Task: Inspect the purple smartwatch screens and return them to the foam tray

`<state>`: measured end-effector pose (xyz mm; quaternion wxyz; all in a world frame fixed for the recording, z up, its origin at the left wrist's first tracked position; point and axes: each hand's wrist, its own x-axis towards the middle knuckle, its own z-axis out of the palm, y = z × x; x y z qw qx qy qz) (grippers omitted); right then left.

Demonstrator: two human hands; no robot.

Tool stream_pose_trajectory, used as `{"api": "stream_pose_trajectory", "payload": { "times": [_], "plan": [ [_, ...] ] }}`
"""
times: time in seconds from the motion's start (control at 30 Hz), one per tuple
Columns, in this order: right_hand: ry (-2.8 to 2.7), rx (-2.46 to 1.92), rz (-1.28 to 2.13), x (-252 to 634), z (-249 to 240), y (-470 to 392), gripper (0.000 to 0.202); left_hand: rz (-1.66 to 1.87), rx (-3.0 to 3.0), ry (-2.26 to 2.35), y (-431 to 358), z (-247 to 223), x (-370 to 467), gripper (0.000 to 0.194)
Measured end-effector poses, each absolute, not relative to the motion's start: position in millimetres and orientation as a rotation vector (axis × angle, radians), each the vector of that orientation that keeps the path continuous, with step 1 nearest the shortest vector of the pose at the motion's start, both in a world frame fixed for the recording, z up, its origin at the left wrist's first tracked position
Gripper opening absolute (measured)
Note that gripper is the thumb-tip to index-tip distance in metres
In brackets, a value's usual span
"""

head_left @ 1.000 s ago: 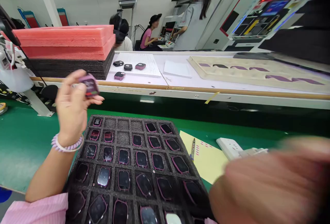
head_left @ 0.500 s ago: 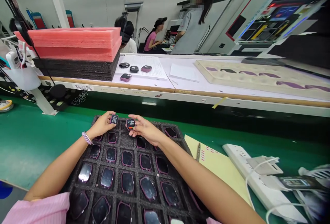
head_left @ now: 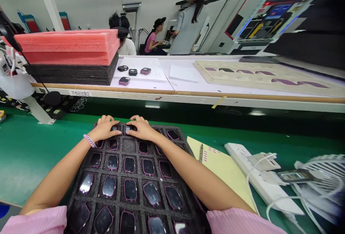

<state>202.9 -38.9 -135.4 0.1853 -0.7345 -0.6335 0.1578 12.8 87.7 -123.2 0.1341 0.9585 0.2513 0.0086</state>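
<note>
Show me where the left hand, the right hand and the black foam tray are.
Left hand (head_left: 102, 130): head view, back of the hand.
Right hand (head_left: 143, 130): head view, back of the hand.
Black foam tray (head_left: 130, 145): head view, floor of an unfilled compartment.

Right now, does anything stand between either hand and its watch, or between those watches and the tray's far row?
Nothing visible does. The left hand has finger and thumb on the left watch, the right hand on the right watch, both at the foam tray's far row. Fingers partly hide how each sits.
</note>
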Motion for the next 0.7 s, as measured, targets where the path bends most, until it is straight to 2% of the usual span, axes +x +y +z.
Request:
{"api": "stream_pose_trajectory", "payload": {
  "times": [0.07,0.2,0.4,0.6,0.63,0.7],
  "plan": [
    [-1.78,-2.158,0.383,217.2,-120.1,-50.4,0.028,0.01,2.814,0.661,77.7,-109.8,28.7,0.047],
    [-1.632,-2.459,0.178,253.5,-92.5,-80.2,0.031,-0.004,2.858,0.511,44.9,-98.7,81.0,0.03],
    [-1.35,-2.863,0.152,270.7,-93.4,-121.3,0.026,0.052,2.951,0.51,-9.2,-124.1,148.2,0.029],
    [-1.263,-2.705,0.199,274.5,-107.1,-135.4,0.04,0.175,2.864,0.379,2.8,-130.0,169.7,0.028],
    [-1.27,-2.667,0.211,275.6,-106.2,-135.2,0.038,0.26,2.628,0.372,8.0,-122.9,169.9,0.036],
    [-1.3,-2.579,0.212,275.2,-101.0,-131.8,0.035,0.324,2.177,0.325,16.6,-101.4,162.2,0.065]
  ]
}}
